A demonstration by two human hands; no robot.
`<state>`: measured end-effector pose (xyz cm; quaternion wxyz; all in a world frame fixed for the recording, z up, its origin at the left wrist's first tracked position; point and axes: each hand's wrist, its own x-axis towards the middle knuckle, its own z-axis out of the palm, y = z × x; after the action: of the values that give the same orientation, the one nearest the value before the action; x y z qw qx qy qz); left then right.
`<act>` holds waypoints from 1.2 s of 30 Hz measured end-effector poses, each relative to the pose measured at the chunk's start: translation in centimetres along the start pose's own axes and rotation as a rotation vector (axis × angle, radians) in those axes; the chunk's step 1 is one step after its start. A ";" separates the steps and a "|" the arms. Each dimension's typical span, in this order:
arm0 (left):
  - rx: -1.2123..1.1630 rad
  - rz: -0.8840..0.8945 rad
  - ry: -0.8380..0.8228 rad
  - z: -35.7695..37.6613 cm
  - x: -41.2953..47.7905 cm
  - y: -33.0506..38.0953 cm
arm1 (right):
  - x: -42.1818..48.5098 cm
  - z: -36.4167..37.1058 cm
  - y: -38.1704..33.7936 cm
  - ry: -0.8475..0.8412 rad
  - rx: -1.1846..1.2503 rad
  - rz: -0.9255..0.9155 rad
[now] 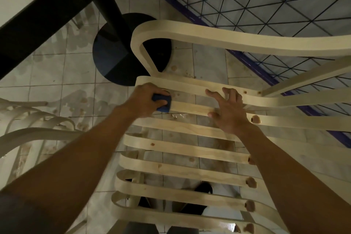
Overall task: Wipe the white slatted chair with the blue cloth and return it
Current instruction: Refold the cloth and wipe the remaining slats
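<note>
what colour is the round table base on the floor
Black; the round table base shows best in the head view.

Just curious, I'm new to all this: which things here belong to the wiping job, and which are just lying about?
Part of the job: blue cloth, gripped by the left hand; white slatted chair, with the right hand resting on it.
Just there: second chair, black table base, blue mesh fence.

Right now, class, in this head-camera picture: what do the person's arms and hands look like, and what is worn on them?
Both forearms are bare. The left hand and right hand wear no gloves; no watch, bracelet or ring shows. A dark patch low on the left arm may be a sleeve edge.
</note>
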<state>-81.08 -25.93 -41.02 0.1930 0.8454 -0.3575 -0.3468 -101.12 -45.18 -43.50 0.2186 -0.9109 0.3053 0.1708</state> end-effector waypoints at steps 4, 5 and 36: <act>-0.003 0.075 -0.010 5.4 0.9 4.7 | 0.0 -0.1 0.1 -0.016 -0.004 0.010; 0.004 0.083 -0.002 6.1 1.0 5.2 | 0.0 -0.2 0.1 -0.017 -0.008 0.007; -0.071 0.075 0.110 0.3 -2.3 -2.5 | -0.1 0.1 0.1 -0.017 0.028 0.018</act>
<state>-81.28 -22.56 -41.65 0.2553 0.8418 -0.3653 -0.3046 -101.26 -45.17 -43.54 0.2322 -0.9036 0.3138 0.1761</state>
